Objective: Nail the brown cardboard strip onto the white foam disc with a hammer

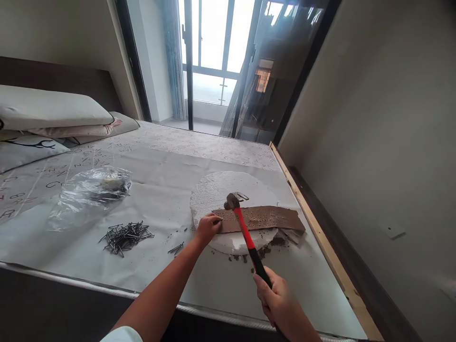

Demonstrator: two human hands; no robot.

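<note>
While I log the head view, the only container I can note is the clear plastic bag point(90, 192), lying crumpled on the paper-covered bed point(160, 266) to the left; something dark and pale sits inside it, too blurred through the film for me to name. Just in front of the bag, loose on the sheet, lies a pile of dark nails point(125, 236), and a few stray nails point(176, 247) lie nearer the left hand.

Grip, left hand point(207, 228): fingers curled and pressed together at the left end of the brown board strip point(261, 219), fingertips pinching at a spot on its edge; I cannot tell whether a nail is between them. The strip is dotted with small holes or nail heads and lies flat across a round white foam disc point(221, 192), which rests on the bed sheet. Dark crumbs are scattered under the disc's near edge.

Grip, right hand point(280, 299): closed in a full fist round the black end of the hammer point(245, 232) handle. The handle runs red up to the steel head, which is poised just above the strip's left part, close to the left fingertips; contact not discernible.

Pillows point(50, 111) are stacked at far left. A wooden batten point(320, 237) runs along the bed's right edge.
</note>
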